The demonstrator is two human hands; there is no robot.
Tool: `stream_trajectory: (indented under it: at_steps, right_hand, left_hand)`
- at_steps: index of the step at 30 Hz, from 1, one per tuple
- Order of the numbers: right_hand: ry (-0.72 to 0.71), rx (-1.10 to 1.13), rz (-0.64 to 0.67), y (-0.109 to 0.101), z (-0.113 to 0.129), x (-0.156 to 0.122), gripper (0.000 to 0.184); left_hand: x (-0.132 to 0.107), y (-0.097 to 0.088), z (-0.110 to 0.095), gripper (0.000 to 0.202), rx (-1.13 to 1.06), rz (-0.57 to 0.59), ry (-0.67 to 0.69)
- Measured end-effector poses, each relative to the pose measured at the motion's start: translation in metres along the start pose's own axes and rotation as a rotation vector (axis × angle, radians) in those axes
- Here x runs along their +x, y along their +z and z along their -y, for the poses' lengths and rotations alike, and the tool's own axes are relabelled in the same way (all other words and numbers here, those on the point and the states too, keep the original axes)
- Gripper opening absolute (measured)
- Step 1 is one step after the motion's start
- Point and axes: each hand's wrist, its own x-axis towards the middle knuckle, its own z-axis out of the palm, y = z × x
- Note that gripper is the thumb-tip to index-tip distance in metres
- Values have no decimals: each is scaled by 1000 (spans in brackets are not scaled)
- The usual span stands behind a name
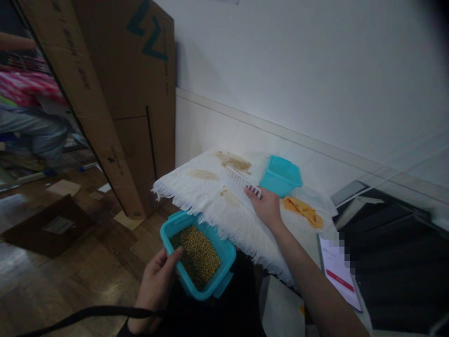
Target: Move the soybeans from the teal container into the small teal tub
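Note:
My left hand [159, 276] grips the near left rim of a turquoise plastic tub [227, 252], thumb over the edge. Yellow soybeans [203, 248] and smaller dark green beans lie inside it. The tub is tilted just below the fringed edge of a white towel [189, 192]. My right hand [264, 206] is closed on one end of a white slotted plastic comb-like strip [235, 175], held at the towel's surface. Around the strip are a brown heap of grains [236, 163], a paler heap [202, 174] and a smaller pale heap [230, 197].
A second turquoise tub [280, 175] stands by the wall, with an orange cloth [303, 211] nearby. A clipboard [338, 267] lies at the right. A tall cardboard box [129, 93] stands left; behind it a person is partly visible. Cardboard pieces [63, 188] lie on the floor.

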Motion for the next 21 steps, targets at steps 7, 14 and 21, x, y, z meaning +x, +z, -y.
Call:
stream_trajectory:
  at_steps: [7,14,21]
  right_hand:
    - [-29,30,52,-6,10,0,39]
    - [-12,38,47,-2,14,6,40]
    - [-19,55,79,-1,18,1,42]
  left_hand:
    - [-2,0,-1,23,-52,30,-23]
    - [-2,0,-1,21,-49,39,-17]
    - [-2,1,-2,23,-81,42,-17]
